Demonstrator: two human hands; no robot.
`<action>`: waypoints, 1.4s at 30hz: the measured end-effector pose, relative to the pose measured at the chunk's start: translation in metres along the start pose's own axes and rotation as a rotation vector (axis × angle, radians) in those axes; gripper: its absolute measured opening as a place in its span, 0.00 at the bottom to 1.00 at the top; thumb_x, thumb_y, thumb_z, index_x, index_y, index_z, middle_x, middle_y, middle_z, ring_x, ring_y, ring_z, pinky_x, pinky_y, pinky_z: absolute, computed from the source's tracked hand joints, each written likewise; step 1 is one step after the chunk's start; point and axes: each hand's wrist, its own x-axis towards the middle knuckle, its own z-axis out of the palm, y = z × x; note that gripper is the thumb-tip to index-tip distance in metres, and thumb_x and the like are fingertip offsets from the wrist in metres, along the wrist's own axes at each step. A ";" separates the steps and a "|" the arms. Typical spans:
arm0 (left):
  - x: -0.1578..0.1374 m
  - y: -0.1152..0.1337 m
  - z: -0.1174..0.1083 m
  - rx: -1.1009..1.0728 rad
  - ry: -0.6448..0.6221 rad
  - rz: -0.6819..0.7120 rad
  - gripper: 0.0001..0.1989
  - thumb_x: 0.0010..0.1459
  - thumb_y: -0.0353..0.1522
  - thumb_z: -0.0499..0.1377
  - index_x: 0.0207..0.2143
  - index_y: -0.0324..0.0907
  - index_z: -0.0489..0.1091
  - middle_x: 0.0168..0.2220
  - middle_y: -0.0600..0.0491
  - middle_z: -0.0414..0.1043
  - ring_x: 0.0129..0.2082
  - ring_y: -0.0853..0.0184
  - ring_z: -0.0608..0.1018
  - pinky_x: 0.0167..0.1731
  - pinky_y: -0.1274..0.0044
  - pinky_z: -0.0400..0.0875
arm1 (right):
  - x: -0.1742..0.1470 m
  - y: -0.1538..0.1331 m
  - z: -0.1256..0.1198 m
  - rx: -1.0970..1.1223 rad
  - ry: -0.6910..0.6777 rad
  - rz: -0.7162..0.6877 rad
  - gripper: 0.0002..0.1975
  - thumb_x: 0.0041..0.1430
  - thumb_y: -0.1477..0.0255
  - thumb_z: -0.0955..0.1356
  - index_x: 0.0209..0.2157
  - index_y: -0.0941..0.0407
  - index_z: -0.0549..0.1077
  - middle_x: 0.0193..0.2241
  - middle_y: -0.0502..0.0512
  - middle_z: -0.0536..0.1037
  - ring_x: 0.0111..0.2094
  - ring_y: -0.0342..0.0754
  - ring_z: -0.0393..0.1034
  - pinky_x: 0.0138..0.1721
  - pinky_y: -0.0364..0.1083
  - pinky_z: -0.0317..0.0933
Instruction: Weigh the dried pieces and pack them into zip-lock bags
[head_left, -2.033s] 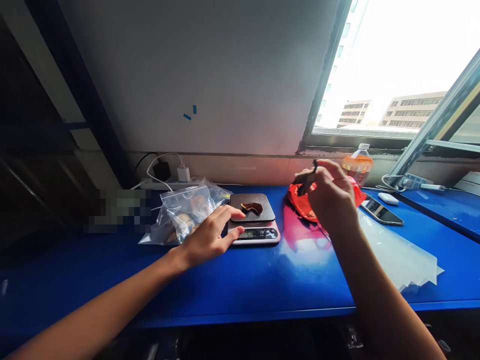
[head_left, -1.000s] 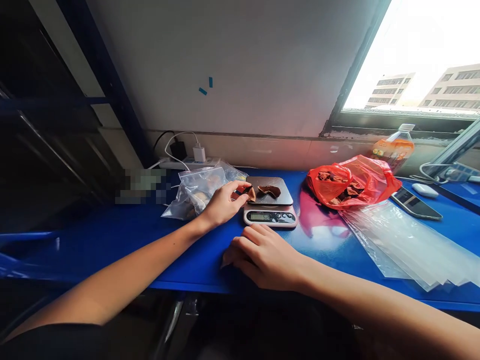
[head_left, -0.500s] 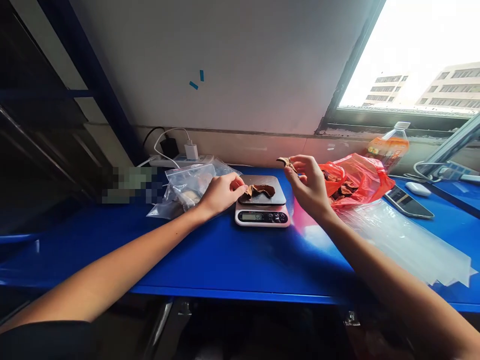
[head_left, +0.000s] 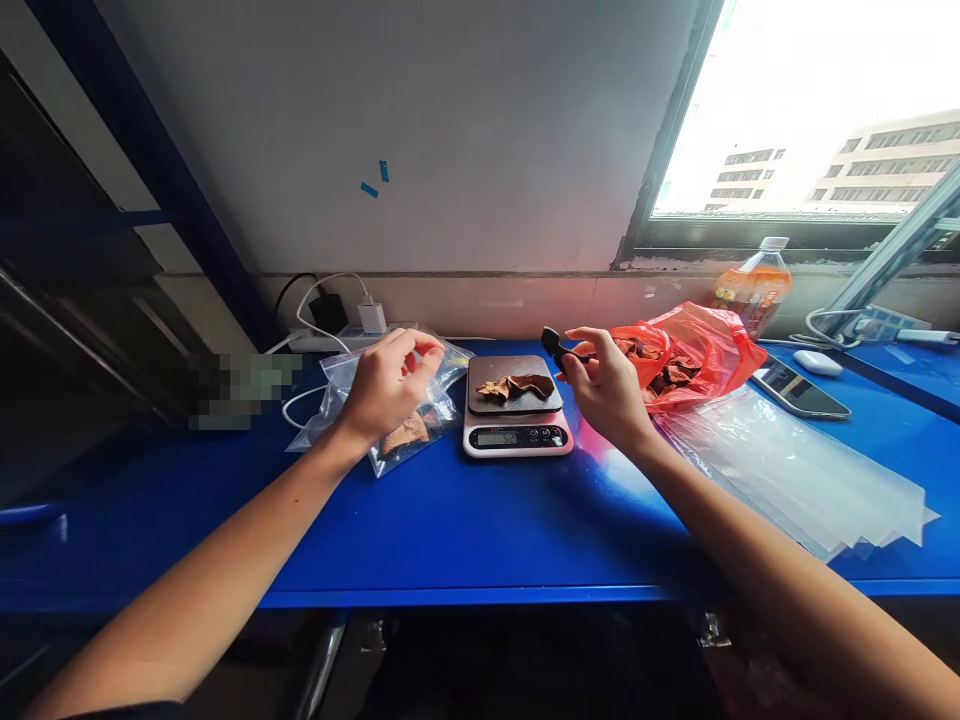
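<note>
My right hand pinches a dark, curled dried slice between thumb and fingers, just right of the kitchen scale. On the scale's metal plate lie a light brown and a dark brown dried piece, end to end. The small display is lit, but its digits are hard to read. My left hand hovers left of the scale, above clear zip bags, fingers loosely curled with nothing visible in them. One of these bags holds a brown piece.
An open red plastic bag full of dried slices stands behind my right hand. Flat clear bags, a phone, a white mouse-like object and a drink bottle are at the right. A power strip with chargers lies along the wall.
My left hand has let go of the dried piece on the scale and moved left and up. My right hand has turned its slice, now showing a dark side and slightly lower.
</note>
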 end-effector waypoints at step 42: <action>-0.024 0.031 0.016 -0.262 -0.296 0.025 0.10 0.59 0.37 0.56 0.38 0.41 0.72 0.34 0.53 0.77 0.33 0.66 0.77 0.35 0.76 0.69 | -0.026 -0.044 -0.002 -0.409 -0.415 -0.482 0.14 0.57 0.85 0.59 0.41 0.57 0.68 0.51 0.62 0.74 0.51 0.52 0.71 0.49 0.50 0.66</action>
